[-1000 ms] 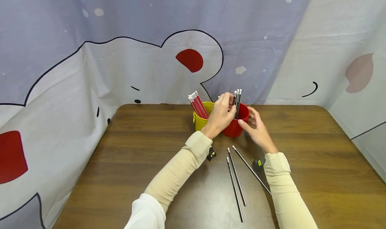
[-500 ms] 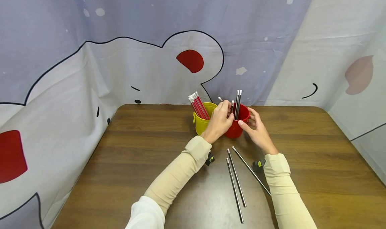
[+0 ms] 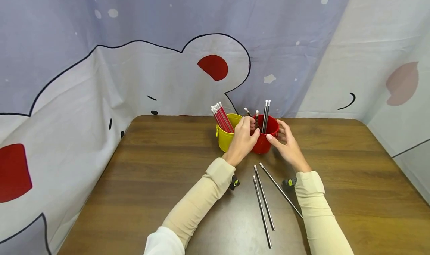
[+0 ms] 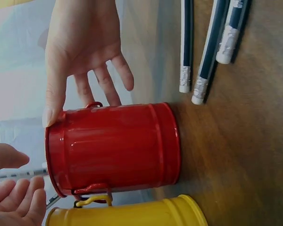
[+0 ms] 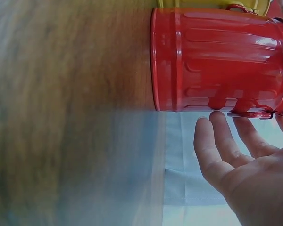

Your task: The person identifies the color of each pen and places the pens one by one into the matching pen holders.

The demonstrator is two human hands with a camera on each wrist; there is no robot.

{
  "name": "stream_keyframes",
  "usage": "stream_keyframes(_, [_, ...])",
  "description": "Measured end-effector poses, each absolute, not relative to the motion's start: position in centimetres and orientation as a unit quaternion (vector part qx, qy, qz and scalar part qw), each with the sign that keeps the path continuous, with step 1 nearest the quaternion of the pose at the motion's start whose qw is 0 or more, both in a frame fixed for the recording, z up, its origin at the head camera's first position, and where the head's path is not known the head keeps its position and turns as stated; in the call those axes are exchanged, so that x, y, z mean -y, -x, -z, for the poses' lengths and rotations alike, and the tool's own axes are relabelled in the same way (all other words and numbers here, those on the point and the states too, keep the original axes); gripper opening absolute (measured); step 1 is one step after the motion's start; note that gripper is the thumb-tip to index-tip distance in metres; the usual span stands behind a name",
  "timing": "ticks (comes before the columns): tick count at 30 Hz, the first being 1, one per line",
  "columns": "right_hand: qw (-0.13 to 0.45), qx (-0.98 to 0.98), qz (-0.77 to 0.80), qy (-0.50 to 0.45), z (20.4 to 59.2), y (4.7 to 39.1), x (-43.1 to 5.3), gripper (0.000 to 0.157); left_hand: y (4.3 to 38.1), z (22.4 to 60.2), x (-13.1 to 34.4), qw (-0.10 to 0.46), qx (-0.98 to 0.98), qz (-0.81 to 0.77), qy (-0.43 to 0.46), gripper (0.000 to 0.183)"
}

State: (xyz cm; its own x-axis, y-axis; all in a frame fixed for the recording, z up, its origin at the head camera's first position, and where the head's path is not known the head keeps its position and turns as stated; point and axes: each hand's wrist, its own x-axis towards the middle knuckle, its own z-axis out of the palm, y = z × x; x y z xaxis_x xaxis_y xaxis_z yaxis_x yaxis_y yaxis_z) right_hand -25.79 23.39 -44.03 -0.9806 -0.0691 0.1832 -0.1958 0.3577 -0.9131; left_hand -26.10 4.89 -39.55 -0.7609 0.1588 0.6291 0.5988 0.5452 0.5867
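Observation:
A red metal bucket [image 3: 262,146] holds several dark pencils [image 3: 266,115] with their white erasers up, two of them leaning left. At its left rim is my left hand [image 3: 241,139]; in the left wrist view its thumb and fingers [image 4: 26,200] are apart, with a patterned pencil [image 4: 21,174] showing behind the gap. My right hand [image 3: 289,148] is spread along the bucket's right side. Its thumb touches the rim in the left wrist view, and its fingertips [image 5: 217,120] are right at the wall and handle in the right wrist view.
Left of the red bucket stands a yellow bucket [image 3: 224,141] with several pink-red pencils [image 3: 222,118]. Three dark pencils [image 3: 265,199] lie on the wooden table [image 3: 144,180] in front, between my forearms. A printed curtain [image 3: 151,72] hangs behind the table.
My left hand has moved down and slightly left, its thumb and fingers parting from a pencil. That pencil has sunk lower in the red bucket. My right hand stays put.

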Motion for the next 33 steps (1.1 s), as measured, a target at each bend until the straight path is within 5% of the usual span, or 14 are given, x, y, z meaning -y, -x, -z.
stream_keyframes(10, [0.062,0.821,-0.562,-0.078,44.4,25.6,-23.6,0.067,23.2,40.2,-4.8,0.250,0.831,0.451,0.208,0.013])
stream_keyframes(16, [0.059,0.821,-0.563,-0.079,44.3,25.6,-23.6,0.067,20.6,40.7,-4.0,0.084,0.900,0.392,0.173,0.007])
stream_keyframes(21, [0.052,0.818,-0.567,-0.084,43.2,25.3,-23.3,0.067,19.0,40.9,-4.0,-0.089,0.945,0.287,0.131,0.031])
stream_keyframes(33, [0.051,0.822,-0.562,-0.082,43.2,25.2,-23.1,0.066,16.7,41.1,-5.4,-0.159,0.955,0.215,0.131,0.011])
